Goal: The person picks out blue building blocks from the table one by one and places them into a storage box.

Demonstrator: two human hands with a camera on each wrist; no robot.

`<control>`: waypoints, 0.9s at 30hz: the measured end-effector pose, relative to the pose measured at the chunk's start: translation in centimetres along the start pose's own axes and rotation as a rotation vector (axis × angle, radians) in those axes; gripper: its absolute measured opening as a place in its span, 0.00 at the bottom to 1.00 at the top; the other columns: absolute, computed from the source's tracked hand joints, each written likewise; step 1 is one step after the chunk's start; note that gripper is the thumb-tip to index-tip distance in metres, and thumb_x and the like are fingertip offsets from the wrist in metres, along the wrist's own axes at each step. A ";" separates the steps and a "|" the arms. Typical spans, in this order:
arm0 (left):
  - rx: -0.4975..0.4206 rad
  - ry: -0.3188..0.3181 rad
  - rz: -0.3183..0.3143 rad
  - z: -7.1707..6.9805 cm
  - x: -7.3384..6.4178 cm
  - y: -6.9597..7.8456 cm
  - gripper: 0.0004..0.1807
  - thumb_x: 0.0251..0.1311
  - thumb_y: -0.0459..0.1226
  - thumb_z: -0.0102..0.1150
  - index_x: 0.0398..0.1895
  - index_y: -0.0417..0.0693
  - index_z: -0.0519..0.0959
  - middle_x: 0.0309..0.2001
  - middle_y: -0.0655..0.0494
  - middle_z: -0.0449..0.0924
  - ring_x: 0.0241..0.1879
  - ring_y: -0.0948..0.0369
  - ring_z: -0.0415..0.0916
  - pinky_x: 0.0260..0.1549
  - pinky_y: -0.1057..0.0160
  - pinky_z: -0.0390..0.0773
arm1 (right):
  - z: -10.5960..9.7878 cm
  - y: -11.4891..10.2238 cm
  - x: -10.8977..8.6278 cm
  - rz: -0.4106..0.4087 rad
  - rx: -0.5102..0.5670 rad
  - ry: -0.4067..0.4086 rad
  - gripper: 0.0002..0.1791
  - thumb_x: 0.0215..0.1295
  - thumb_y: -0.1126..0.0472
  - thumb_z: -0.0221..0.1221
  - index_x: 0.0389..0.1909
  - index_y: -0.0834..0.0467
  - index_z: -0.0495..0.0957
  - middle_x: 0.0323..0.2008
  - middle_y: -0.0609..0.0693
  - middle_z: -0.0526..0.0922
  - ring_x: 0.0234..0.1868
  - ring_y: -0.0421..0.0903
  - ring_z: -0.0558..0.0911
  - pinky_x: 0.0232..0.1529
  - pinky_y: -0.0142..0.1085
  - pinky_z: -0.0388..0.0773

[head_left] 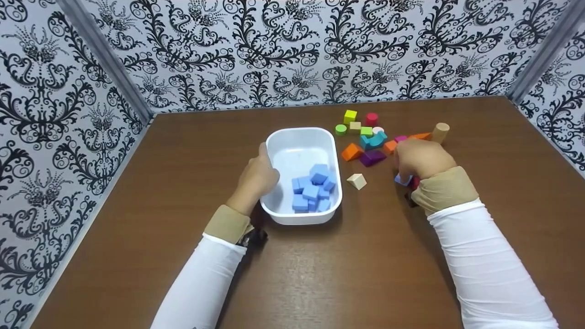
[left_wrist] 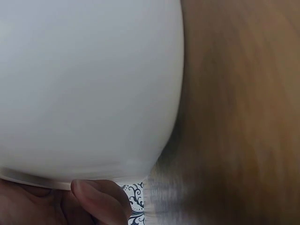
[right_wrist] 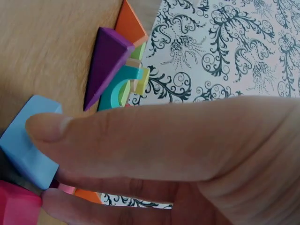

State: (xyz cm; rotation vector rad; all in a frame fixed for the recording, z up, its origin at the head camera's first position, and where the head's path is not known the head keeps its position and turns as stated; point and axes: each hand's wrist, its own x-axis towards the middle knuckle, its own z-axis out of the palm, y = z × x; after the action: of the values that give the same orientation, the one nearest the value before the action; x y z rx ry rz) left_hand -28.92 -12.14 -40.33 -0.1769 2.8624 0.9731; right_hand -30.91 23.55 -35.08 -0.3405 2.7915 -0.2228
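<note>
A white plastic tub (head_left: 304, 219) stands on the table with several blue blocks (head_left: 311, 192) piled toward its near right side. My left hand (head_left: 258, 178) grips the tub's left rim; in the left wrist view, curled fingers (left_wrist: 101, 201) show at the tub's edge. To the right of the tub, my right hand (head_left: 425, 157) pinches a blue block (right_wrist: 35, 140). In the right wrist view, the thumb lies on one face of this block and other fingers are behind it. Close by is a red block (right_wrist: 18, 204), partly hidden in the head view.
Several coloured blocks cluster right of the tub: a purple triangle (head_left: 373, 157), an orange triangle (head_left: 352, 151), a teal arch (head_left: 373, 140), a red cylinder (head_left: 371, 119). A pale wooden triangle (head_left: 357, 181) lies nearer. A wooden cylinder (head_left: 440, 132) stands upright behind my right hand. Patterned walls (head_left: 274, 55) border the table.
</note>
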 end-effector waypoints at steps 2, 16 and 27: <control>-0.002 -0.002 0.000 0.0 0.0 0.0 0.45 0.72 0.32 0.48 0.88 0.44 0.40 0.72 0.34 0.72 0.59 0.46 0.79 0.57 0.44 0.81 | 0.1 -0.2 0.1 -0.015 0.000 0.004 0.09 0.47 0.67 0.72 0.21 0.55 0.80 0.26 0.52 0.79 0.29 0.53 0.77 0.26 0.41 0.73; 0.012 0.012 0.037 0.0 -0.1 -0.1 0.45 0.70 0.32 0.49 0.87 0.43 0.42 0.69 0.33 0.75 0.59 0.44 0.80 0.55 0.42 0.82 | 0.9 -1.5 1.0 -0.060 -0.030 0.052 0.09 0.52 0.67 0.70 0.26 0.57 0.78 0.26 0.54 0.78 0.29 0.54 0.77 0.28 0.42 0.73; 0.002 0.012 0.031 0.0 -0.2 -0.1 0.45 0.71 0.32 0.49 0.87 0.44 0.42 0.68 0.33 0.75 0.59 0.44 0.80 0.56 0.42 0.82 | 1.1 -1.7 1.6 -0.060 0.002 0.017 0.10 0.54 0.70 0.68 0.24 0.57 0.76 0.24 0.52 0.72 0.27 0.52 0.73 0.25 0.39 0.68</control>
State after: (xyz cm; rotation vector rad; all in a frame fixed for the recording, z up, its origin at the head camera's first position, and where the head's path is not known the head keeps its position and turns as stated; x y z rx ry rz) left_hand -28.74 -12.21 -40.35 -0.1395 2.8855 0.9779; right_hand -31.70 21.38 -36.29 -0.4246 2.8005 -0.2440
